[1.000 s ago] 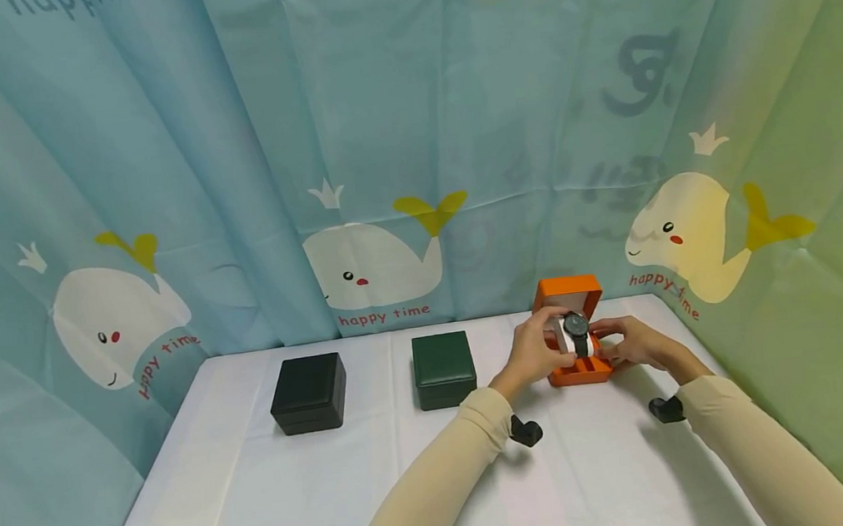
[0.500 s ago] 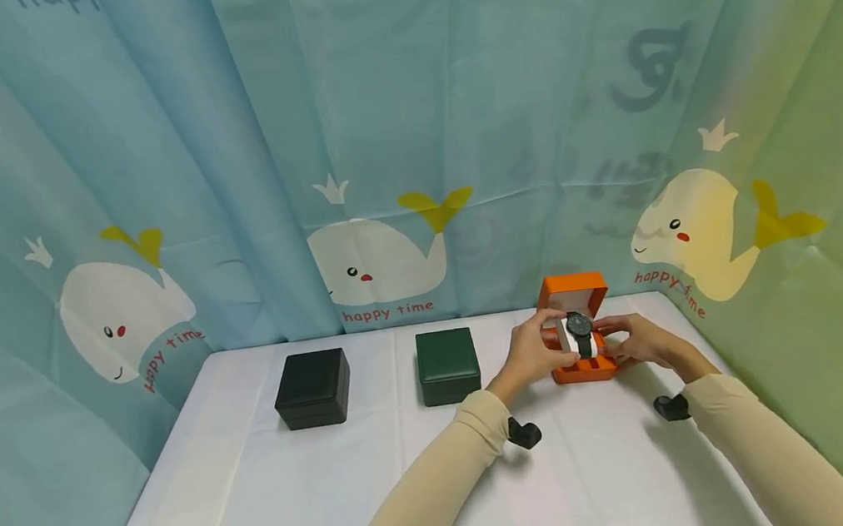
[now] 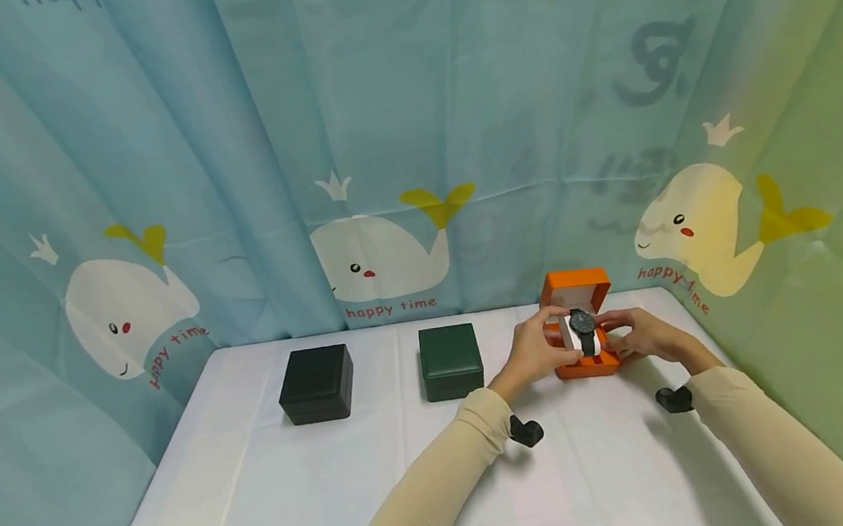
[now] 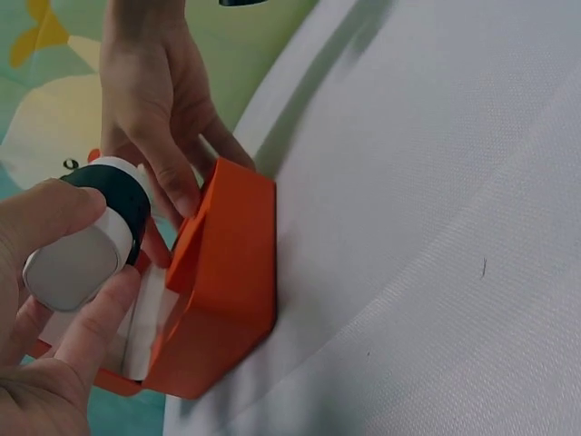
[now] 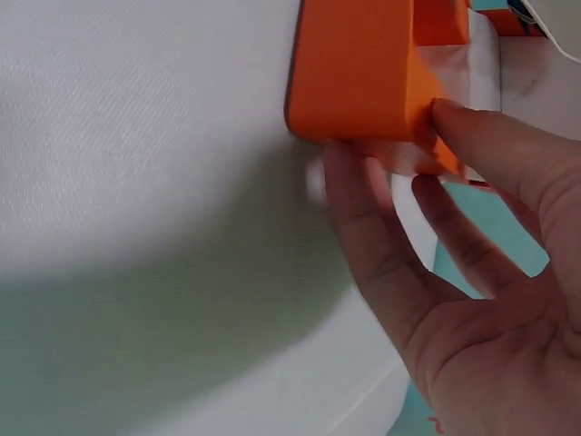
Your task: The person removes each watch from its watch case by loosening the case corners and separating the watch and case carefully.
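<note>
In the head view my left hand (image 3: 535,352) grips a white watch cushion by its ends, with a black wristwatch (image 3: 583,323) strapped around it. The left wrist view shows the cushion's flat grey end (image 4: 77,262) between thumb and fingers. Just under it is an orange watch box (image 3: 586,371), its lid (image 3: 576,276) raised at the back. Dividers show inside the box. At the box's right side, my right hand (image 3: 649,333) holds it, thumb at the rim and fingers along the outer wall (image 5: 354,73).
A green box (image 3: 451,361) stands left of the orange one, lid down. Farther left is a black box (image 3: 317,383), also closed. The white-covered table (image 3: 322,497) meets a whale-print curtain (image 3: 380,133) behind and at the right.
The whole head view has drifted slightly. Both hands keep their hold, and the watch on its cushion stays over the open orange box.
</note>
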The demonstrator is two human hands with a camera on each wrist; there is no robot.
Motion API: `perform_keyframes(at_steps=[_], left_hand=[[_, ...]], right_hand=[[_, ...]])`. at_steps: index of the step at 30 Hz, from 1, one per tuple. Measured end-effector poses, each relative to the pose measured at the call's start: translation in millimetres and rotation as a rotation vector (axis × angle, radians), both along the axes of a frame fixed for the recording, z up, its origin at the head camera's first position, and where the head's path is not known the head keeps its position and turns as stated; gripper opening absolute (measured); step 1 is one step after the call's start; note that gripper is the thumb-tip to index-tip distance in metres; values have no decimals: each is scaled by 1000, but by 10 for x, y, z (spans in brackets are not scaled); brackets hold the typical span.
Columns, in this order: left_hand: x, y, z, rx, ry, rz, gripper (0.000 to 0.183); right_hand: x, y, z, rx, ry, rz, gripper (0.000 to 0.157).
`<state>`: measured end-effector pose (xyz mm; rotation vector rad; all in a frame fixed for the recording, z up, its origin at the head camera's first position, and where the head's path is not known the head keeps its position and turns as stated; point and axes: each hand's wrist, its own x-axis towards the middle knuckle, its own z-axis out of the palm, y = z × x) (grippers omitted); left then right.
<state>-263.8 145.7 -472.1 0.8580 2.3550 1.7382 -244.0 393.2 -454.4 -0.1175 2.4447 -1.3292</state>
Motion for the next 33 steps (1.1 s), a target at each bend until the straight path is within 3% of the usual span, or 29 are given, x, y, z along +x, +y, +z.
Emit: perform_keyframes(at_steps=[7,14,27,33], left_hand=[[0,-15,44,3,15,-1,65],[21,-17,76,-12,10,9,65],[57,-34,91,-10,-7,19,64],[64,-20,84,-2,-11,22,63]], right_hand=[[18,-56,137,44,6,38,70],[83,-72,255,102,106,88,69],[202,-44,380,-55,164,73,69],[249,-86,410,-231,121,67,70]])
